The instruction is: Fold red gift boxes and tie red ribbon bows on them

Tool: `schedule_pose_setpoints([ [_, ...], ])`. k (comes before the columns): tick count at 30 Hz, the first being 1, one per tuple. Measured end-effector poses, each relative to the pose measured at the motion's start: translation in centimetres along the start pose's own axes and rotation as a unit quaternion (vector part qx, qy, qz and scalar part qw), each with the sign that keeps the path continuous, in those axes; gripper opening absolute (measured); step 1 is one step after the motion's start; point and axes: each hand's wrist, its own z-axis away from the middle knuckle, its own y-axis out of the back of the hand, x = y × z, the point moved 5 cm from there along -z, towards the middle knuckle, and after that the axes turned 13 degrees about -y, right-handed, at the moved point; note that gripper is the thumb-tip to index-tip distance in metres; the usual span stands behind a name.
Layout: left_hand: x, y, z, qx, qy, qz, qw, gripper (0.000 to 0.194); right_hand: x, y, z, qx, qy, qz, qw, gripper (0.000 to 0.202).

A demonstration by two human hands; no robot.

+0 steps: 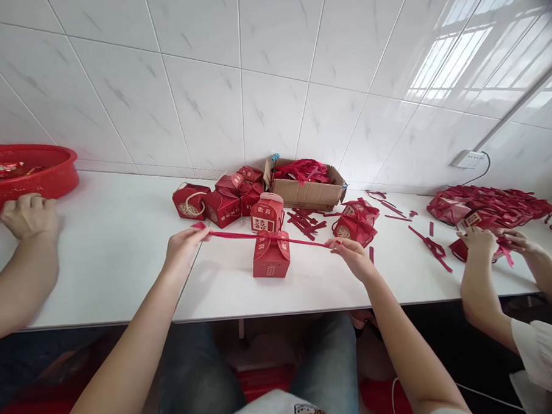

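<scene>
A small red gift box [270,260] stands upright on the white table in front of me. A red ribbon [231,235] runs across its top and is stretched out to both sides. My left hand [186,244] pinches the ribbon's left end, and my right hand [351,255] pinches its right end. Just behind that box stands another red box [266,212] with a printed white label. Whether the ribbon is knotted at the box top I cannot tell.
Behind sit several red boxes [222,206] and a cardboard box [303,196] of ribbons. Loose ribbon strips [306,223] and tied boxes [355,225] lie to the right. A red basin [50,180] with a person's hand [29,215] is left; another person's hands [481,241] work at right.
</scene>
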Motion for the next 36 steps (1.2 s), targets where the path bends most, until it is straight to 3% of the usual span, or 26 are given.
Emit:
schedule_pose_setpoints([
  [5, -3.7, 1.8, 1.2, -0.006, -0.015, -0.17, 0.985, 0.024, 4.1, 0.4, 0.8, 0.03, -0.072, -0.087, 0.993, 0.021],
  [12, -5.4, 1.3, 1.5, -0.065, -0.011, -0.274, 0.96, 0.031, 6.3, -0.3, 1.5, 0.045, -0.13, -0.112, 0.984, 0.023],
  [14, -5.0, 1.1, 1.8, -0.018, -0.032, -0.276, 0.961, 0.042, 6.4, 0.0, 1.5, 0.074, -0.151, -0.114, 0.979, 0.031],
  [17, -2.7, 0.3, 3.0, 0.087, -0.126, -0.28, 0.948, 0.066, 5.0, 0.7, 1.6, 0.203, -0.126, -0.064, 0.969, 0.051],
  [19, -1.1, -1.9, 3.8, 0.036, -0.18, -0.221, 0.958, 0.054, 2.8, -0.2, 1.6, 0.258, -0.052, 0.007, 0.965, 0.055],
  [20, -0.5, -3.5, 4.1, -0.023, -0.188, -0.172, 0.967, 0.044, 1.5, -1.4, 1.4, 0.243, -0.005, 0.048, 0.969, 0.054],
  [22, 0.5, -6.5, 4.7, -0.135, -0.177, -0.094, 0.97, 0.032, -0.5, -4.9, 0.5, 0.139, 0.07, 0.112, 0.981, 0.051],
  [25, 1.5, -9.9, 5.2, -0.205, -0.167, -0.034, 0.964, 0.031, -2.1, -9.3, -0.9, 0.032, 0.125, 0.185, 0.974, 0.066],
  [27, 1.6, -11.3, 5.2, -0.221, -0.155, -0.007, 0.963, 0.031, -2.4, -11.0, -2.1, -0.017, 0.126, 0.208, 0.97, 0.073],
  [30, 1.3, -12.1, 5.2, -0.227, -0.14, 0.005, 0.964, 0.031, -2.3, -12.0, -3.3, -0.059, 0.105, 0.213, 0.97, 0.069],
  [36, 0.8, -12.0, 5.2, -0.221, -0.177, -0.036, 0.958, 0.022, -1.9, -12.4, -3.4, -0.066, 0.101, 0.249, 0.961, 0.054],
])
